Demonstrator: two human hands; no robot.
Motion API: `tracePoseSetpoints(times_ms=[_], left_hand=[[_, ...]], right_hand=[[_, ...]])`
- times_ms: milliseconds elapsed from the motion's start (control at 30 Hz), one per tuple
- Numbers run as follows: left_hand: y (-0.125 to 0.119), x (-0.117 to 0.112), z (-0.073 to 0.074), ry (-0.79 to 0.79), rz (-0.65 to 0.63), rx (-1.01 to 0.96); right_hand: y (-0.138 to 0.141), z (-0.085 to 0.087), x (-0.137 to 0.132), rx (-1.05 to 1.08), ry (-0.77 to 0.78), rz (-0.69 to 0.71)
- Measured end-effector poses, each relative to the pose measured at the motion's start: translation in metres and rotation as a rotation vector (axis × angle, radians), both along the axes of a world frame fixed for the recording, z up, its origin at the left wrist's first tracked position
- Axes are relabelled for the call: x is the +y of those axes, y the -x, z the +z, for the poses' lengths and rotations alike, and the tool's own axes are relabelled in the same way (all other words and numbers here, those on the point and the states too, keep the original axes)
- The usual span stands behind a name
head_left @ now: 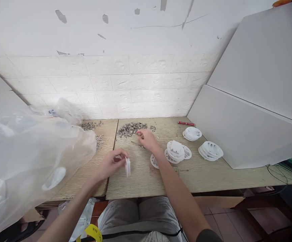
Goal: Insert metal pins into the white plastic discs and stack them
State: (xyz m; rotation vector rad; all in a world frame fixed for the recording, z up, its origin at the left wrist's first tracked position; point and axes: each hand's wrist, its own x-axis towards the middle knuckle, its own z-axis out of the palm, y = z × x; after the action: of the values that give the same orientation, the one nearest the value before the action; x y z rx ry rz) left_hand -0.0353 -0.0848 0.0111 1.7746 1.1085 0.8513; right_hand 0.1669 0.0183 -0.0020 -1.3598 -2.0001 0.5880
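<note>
My left hand (pixel 113 164) is closed on the rim of a white round plastic piece (pixel 128 167), tilted up on edge above the table. At the near right edge of a heap of small metal parts (pixel 129 129), my right hand (pixel 147 138) has its fingertips drawn together. Whatever is between them is too small to make out. A thin pointed tool (pixel 138 144) lies just below that hand. Beside the right forearm are a stack of white slotted discs (pixel 175 153) and a single disc (pixel 154 161), partly covered by the arm.
Two more disc stacks, a far one (pixel 192 133) and a nearer one (pixel 210 151), stand at the right near a white panel (pixel 236 131). A red pen (pixel 186 123) lies at the back. Large clear plastic bags (pixel 42 144) fill the left side, beside more metal parts (pixel 99 143).
</note>
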Motion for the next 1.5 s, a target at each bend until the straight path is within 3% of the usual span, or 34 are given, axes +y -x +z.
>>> tracePoseSetpoints(times_ms=[100, 167, 467, 733, 833, 967, 1200, 1400, 1500], left_hand=[[0.000, -0.007, -0.003, -0.174, 0.207, -0.349], [-0.001, -0.009, -0.003, -0.254, 0.291, -0.441], [0.007, 0.007, 0.006, -0.272, 0.329, -0.447], [-0.019, 0.057, 0.003, -0.028, 0.242, -0.129], [-0.027, 0.078, -0.003, 0.171, 0.191, -0.303], [-0.017, 0.088, -0.011, 0.470, 0.207, -0.662], [-0.004, 0.080, -0.012, 0.484, 0.222, -0.710], [-0.006, 0.085, -0.013, 0.510, 0.294, -0.738], [-0.006, 0.085, -0.012, 0.524, 0.310, -0.742]], right_hand=[[0.000, -0.002, 0.002, 0.016, -0.011, 0.007], [0.001, -0.002, 0.002, 0.010, -0.017, 0.005], [0.001, -0.003, 0.003, -0.021, -0.020, -0.006], [-0.001, -0.001, 0.004, -0.025, -0.053, -0.049], [-0.003, 0.004, 0.002, -0.034, -0.040, -0.059], [-0.005, 0.010, -0.002, -0.066, 0.048, 0.017], [-0.001, 0.005, -0.005, -0.113, 0.116, 0.167], [-0.002, 0.001, -0.001, -0.132, 0.012, -0.059], [-0.001, 0.006, -0.001, -0.011, -0.049, -0.088]])
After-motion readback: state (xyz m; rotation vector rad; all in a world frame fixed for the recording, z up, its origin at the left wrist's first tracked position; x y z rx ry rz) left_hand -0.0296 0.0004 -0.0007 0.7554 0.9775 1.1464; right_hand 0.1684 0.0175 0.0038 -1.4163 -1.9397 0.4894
